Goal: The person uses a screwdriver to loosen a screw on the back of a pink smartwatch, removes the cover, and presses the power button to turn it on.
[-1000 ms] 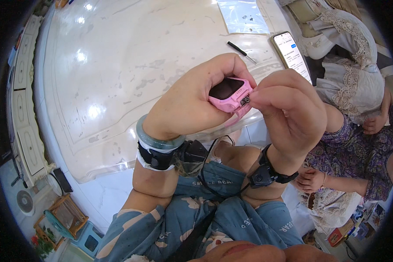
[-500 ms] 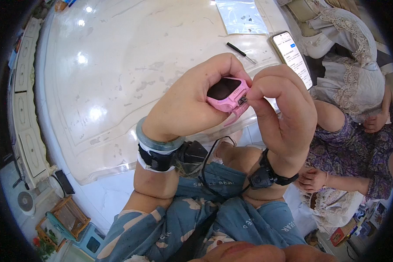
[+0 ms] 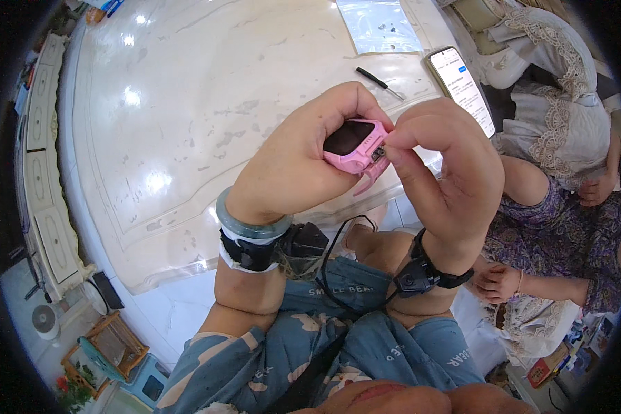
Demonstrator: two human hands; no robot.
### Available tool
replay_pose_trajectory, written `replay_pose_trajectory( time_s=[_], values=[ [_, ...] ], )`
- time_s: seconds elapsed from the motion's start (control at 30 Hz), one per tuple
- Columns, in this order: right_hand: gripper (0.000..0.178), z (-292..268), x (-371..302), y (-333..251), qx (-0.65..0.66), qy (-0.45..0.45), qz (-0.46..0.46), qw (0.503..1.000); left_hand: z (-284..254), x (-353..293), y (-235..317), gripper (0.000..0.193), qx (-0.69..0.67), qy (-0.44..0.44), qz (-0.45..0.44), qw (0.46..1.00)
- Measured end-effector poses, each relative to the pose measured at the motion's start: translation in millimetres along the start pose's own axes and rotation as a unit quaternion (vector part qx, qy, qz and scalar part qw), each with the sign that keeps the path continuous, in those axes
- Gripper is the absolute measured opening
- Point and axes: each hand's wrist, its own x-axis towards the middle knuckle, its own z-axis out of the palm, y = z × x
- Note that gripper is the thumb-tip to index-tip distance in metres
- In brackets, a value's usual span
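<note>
**Fingertips close on the side of a pink watch**

Low in the frame, blue patterned sleeves and two wrists with black strapped devices, the left also wearing a pale green bangle (image 3: 252,222). Just above, at centre, the left hand (image 3: 297,162) stays clamped around a pink smartwatch (image 3: 357,146), screen up, strap hanging below. The right hand (image 3: 448,172) has shifted since a second ago: its pinched thumb and forefinger now sit higher, pressed to the dark slot on the watch's right edge, which suggests work on that slot goes on. Whether they hold anything small cannot be told. Beyond, on the glossy pale table (image 3: 186,103), lie a small black screwdriver (image 3: 379,82), a lit phone (image 3: 461,88) and, at the upper edge, a clear plastic bag (image 3: 379,26). Another person sits at right
</note>
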Motion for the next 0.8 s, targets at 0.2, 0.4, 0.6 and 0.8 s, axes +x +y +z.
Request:
replay_pose_trajectory(
  time_s=[0.2,0.4,0.6,0.8],
  values=[
    [0.022,-2.5,-0.9,0.0,0.007,-0.017,0.000,1.000,-0.3,0.0,1.3,0.030,0.022,-0.008,0.004,1.000],
    [0.017,-2.5,-0.8,0.5,-0.024,-0.031,-0.012,0.999,1.7,0.7,-0.4,0.025,0.041,-0.006,0.012,0.999],
    [0.011,3.7,1.3,3.2,-0.052,-0.024,-0.047,0.997,1.1,1.0,-0.2,0.027,0.048,0.006,0.024,0.999],
    [0.011,7.6,3.3,2.4,-0.068,0.003,-0.069,0.995,0.9,2.0,0.6,0.034,0.060,0.017,0.069,0.996]
  ],
)
